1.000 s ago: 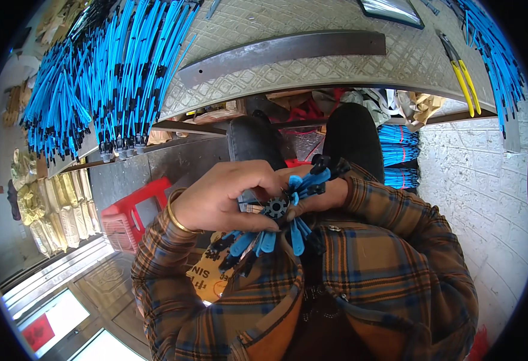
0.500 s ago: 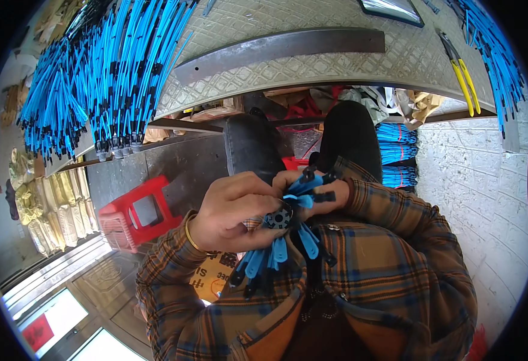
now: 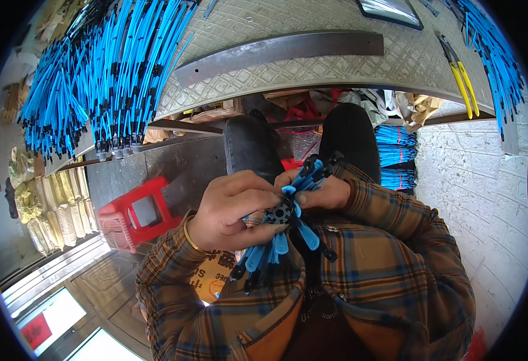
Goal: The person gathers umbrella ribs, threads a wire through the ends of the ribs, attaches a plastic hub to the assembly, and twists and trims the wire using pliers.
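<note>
My left hand pinches a round black slotted hub between thumb and fingers, in front of my jacket. Several blue strips with black end pieces, looking like umbrella ribs, fan out around it, some hanging down toward my lap. My right hand is closed at the hub's right side, its thumb against a blue rib beside the hub. More ribs stick up in a cluster by the right fingers, which they partly hide.
On the patterned table lie big bundles of blue ribs, a flat metal bar, yellow-handled pliers and more ribs. A red stool stands left, tied blue bundles lie below, and a white brick wall rises right.
The upper ribs by my right hand have drawn together and point more upward. My right thumb now shows against a rib near the hub. My left hand keeps its hold with little movement.
</note>
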A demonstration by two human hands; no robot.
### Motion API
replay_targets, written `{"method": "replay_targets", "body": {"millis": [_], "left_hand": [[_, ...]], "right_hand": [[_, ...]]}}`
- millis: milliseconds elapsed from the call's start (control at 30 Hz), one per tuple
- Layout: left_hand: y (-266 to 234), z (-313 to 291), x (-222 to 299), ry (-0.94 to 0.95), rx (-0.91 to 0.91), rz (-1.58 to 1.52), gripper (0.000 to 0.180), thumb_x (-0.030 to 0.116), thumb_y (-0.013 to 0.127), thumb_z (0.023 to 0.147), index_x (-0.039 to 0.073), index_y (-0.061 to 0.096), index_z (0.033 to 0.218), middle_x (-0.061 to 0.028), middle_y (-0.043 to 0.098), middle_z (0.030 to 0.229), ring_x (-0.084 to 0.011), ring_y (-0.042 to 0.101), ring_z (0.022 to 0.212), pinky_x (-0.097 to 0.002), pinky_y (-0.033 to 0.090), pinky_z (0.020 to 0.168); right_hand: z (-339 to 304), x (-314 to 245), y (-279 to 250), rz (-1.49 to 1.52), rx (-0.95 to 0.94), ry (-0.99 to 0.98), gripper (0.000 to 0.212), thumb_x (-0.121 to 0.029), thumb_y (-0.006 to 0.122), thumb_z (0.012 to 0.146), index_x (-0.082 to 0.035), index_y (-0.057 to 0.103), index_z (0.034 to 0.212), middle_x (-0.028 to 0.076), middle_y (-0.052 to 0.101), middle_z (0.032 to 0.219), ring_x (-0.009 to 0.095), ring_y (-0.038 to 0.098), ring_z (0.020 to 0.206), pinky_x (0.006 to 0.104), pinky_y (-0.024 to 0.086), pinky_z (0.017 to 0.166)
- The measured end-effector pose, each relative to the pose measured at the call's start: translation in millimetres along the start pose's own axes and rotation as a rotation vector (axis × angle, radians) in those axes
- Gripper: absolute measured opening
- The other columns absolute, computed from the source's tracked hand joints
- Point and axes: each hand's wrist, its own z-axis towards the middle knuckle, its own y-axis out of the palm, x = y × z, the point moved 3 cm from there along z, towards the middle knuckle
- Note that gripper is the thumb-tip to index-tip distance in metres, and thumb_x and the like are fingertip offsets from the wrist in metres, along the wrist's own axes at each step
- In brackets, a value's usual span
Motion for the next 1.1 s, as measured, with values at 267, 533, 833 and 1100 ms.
{"method": "replay_targets", "body": {"millis": [267, 533, 833, 1100], "left_hand": [[-1.4, 2.1, -1.4, 0.039, -0.040, 0.002, 0.034, 0.016, 0.081, 0.059, 0.003, 0.062, 0.085, -0.0100, 0.059, 0.081, -0.0232, 0.060, 0.065, -0.0299, 0.045, 0.053], [-8.8, 5.7, 1.8, 0.130, -0.211, 0.018, 0.039, 0.021, 0.081, 0.057, 0.006, 0.060, 0.085, -0.0069, 0.058, 0.081, -0.0254, 0.058, 0.067, -0.0332, 0.046, 0.055], [-9.7, 15.0, -13.9, 0.139, -0.095, -0.017, 0.053, 0.022, 0.082, 0.054, 0.007, 0.053, 0.096, -0.0074, 0.057, 0.080, -0.0264, 0.058, 0.066, -0.0335, 0.047, 0.058], [-41.1, -6.0, -45.8, -0.396, 0.473, -0.530, 0.053, 0.005, 0.077, 0.065, 0.007, 0.048, 0.109, -0.0051, 0.057, 0.080, -0.0141, 0.056, 0.065, -0.0252, 0.047, 0.059]], "right_hand": [[1.4, 1.9, -2.6, -0.147, -0.022, -0.054, 0.039, -0.039, 0.066, 0.082, -0.005, 0.057, 0.100, -0.001, 0.055, 0.086, 0.008, 0.050, 0.085, 0.0252, 0.042, 0.074], [5.7, -5.2, -1.0, -0.288, -0.176, -0.047, 0.041, -0.037, 0.068, 0.081, -0.005, 0.056, 0.104, 0.000, 0.055, 0.093, 0.010, 0.051, 0.089, 0.0273, 0.042, 0.077], [15.4, -3.3, -0.5, -0.392, -0.398, -0.048, 0.041, -0.027, 0.069, 0.081, -0.003, 0.055, 0.112, 0.004, 0.057, 0.101, 0.012, 0.051, 0.097, 0.0293, 0.042, 0.086], [17.0, -5.2, -7.4, -0.321, -0.132, -0.139, 0.043, -0.035, 0.071, 0.078, -0.002, 0.055, 0.100, 0.008, 0.055, 0.098, 0.019, 0.054, 0.094, 0.0337, 0.044, 0.083]]}}
